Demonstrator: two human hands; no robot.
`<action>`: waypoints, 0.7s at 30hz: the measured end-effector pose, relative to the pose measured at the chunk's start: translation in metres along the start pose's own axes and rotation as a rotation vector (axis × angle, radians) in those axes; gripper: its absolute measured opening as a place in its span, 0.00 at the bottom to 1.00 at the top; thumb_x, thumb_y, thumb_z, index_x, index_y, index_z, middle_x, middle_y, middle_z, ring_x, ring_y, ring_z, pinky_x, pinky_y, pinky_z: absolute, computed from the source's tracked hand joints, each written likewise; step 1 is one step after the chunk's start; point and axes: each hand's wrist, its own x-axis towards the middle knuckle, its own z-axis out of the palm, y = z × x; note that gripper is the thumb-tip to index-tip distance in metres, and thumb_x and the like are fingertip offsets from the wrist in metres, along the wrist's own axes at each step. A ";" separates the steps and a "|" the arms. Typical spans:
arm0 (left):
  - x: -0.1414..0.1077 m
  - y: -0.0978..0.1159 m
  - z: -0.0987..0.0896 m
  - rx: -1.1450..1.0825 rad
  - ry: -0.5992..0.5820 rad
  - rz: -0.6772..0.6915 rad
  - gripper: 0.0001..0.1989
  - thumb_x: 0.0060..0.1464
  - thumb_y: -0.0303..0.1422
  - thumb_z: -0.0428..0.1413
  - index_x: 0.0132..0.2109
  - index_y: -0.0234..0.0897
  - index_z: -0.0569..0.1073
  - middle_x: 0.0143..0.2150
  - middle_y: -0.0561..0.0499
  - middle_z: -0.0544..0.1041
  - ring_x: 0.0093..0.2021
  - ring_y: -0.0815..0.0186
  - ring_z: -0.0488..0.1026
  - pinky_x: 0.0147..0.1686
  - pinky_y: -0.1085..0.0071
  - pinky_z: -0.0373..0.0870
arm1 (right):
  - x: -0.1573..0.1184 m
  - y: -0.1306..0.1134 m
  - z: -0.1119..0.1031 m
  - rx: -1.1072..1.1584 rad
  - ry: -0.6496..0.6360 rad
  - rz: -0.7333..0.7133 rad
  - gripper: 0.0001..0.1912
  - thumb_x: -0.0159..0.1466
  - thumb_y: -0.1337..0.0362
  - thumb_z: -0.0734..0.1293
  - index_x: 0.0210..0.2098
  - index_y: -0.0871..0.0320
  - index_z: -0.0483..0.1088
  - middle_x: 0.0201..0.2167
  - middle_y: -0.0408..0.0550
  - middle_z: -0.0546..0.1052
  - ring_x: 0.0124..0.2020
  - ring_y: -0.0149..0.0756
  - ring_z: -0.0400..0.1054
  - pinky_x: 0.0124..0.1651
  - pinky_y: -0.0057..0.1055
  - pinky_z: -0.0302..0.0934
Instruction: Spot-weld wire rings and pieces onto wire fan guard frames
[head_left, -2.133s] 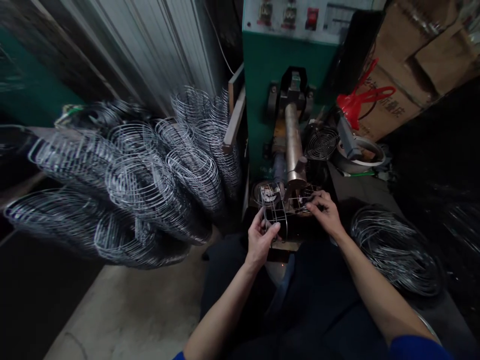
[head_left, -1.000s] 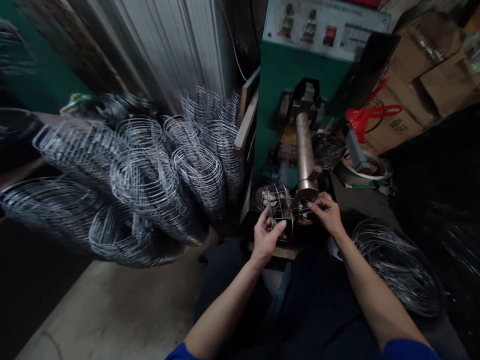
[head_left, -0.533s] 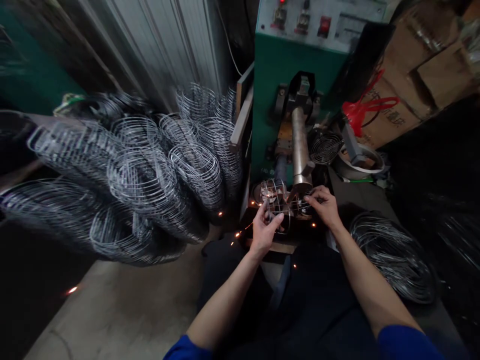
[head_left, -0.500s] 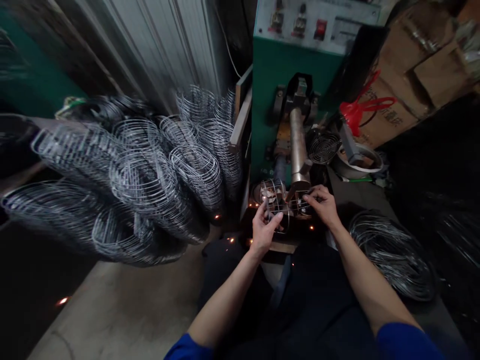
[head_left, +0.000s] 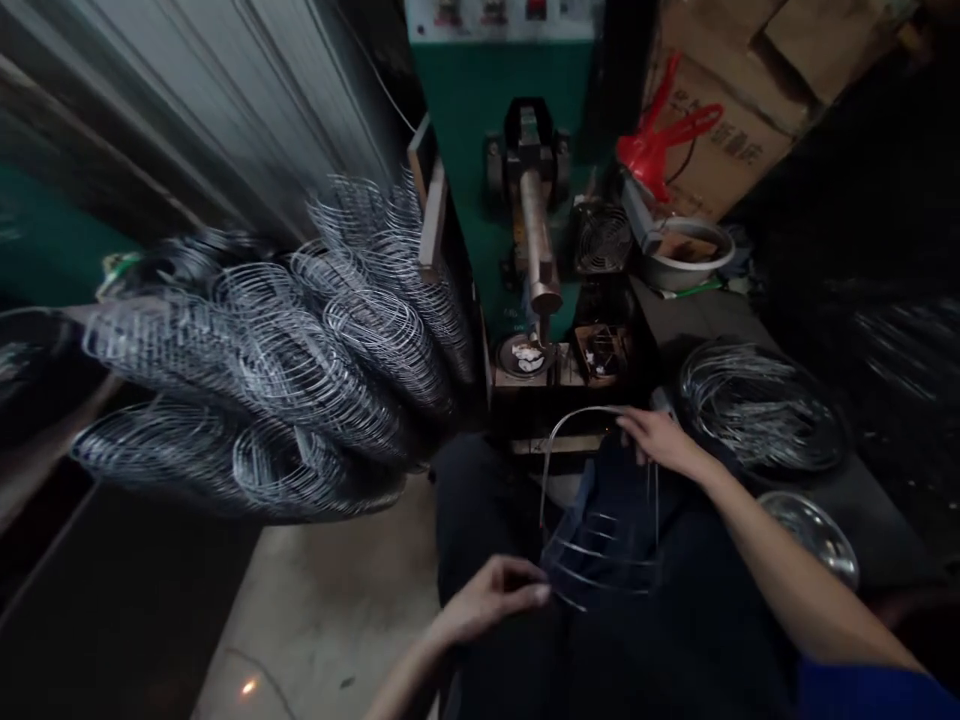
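Note:
A wire frame (head_left: 600, 575) with a curved handle-like wire hangs over my lap, its lower bars blurred. My right hand (head_left: 660, 438) pinches the top of its curved wire. Beside the frame's lower left edge is my left hand (head_left: 499, 598), thumb and fingers brought close together; whether they grip a wire is hard to make out. Beyond both hands stands the green machine (head_left: 457, 110) with its metal arm (head_left: 537, 240) pointing down over a small round dish (head_left: 523, 356).
Stacks of wire rings (head_left: 300, 370) fill the left side. At the right lie a wire coil (head_left: 761, 405), a shiny metal bowl (head_left: 810, 535), a white basin (head_left: 686, 255), a red plastic item (head_left: 645, 160) and cardboard boxes (head_left: 720, 130).
Both hands have drawn back from the machine's arm with the wire frame, my left hand lower and nearer my lap. The view has shifted, and most of the sparks are gone.

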 end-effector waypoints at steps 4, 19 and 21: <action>0.042 0.034 -0.043 0.551 0.237 0.236 0.18 0.54 0.46 0.61 0.46 0.40 0.81 0.40 0.44 0.82 0.42 0.55 0.78 0.40 0.64 0.73 | 0.015 -0.021 0.024 -0.051 -0.196 -0.062 0.18 0.70 0.59 0.60 0.56 0.53 0.72 0.26 0.40 0.78 0.13 0.30 0.68 0.24 0.27 0.65; 0.152 0.047 -0.019 1.015 0.240 0.594 0.09 0.62 0.29 0.54 0.44 0.37 0.79 0.39 0.46 0.82 0.39 0.62 0.78 0.44 0.68 0.71 | 0.032 -0.022 0.030 -0.563 0.055 -0.187 0.17 0.71 0.60 0.61 0.55 0.52 0.74 0.47 0.51 0.81 0.45 0.45 0.76 0.45 0.35 0.68; 0.158 0.059 -0.023 1.027 0.254 0.623 0.09 0.62 0.29 0.53 0.43 0.37 0.79 0.39 0.45 0.81 0.39 0.62 0.77 0.43 0.68 0.70 | 0.044 -0.031 0.025 -0.554 0.065 -0.204 0.15 0.71 0.60 0.62 0.53 0.50 0.75 0.45 0.50 0.81 0.44 0.44 0.76 0.43 0.35 0.67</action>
